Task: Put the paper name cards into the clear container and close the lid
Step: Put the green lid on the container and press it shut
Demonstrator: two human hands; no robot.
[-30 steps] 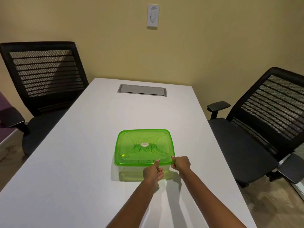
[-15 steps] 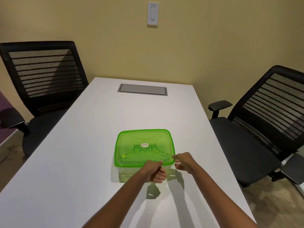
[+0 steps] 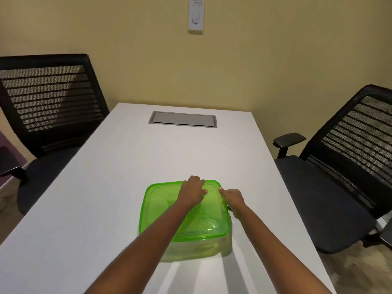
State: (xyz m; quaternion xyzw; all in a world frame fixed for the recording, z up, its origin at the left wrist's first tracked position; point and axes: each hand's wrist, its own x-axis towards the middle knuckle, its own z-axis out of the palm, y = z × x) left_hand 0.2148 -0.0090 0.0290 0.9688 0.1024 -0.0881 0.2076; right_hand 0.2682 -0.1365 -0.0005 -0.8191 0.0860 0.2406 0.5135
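The clear container [image 3: 191,249] stands on the white table [image 3: 101,209] near its front, covered by a translucent green lid [image 3: 161,209]. Dark handwriting on the paper name cards [image 3: 198,211] shows faintly through the lid; the cards are otherwise hidden. My left hand [image 3: 193,192] lies palm-down on the lid's far half, fingertips at the far rim. My right hand [image 3: 232,199] holds the lid's right edge, thumb on top and fingers down the side.
A grey cable hatch [image 3: 183,119] is set into the table's far end. Black mesh office chairs stand at the left [image 3: 48,102] and right [image 3: 350,155] sides. A wall switch [image 3: 196,15] is on the yellow wall ahead.
Both hands left the lid's near edge. The left hand moved forward onto the top of the lid, and the right hand slid along to the right rim. My view has come closer.
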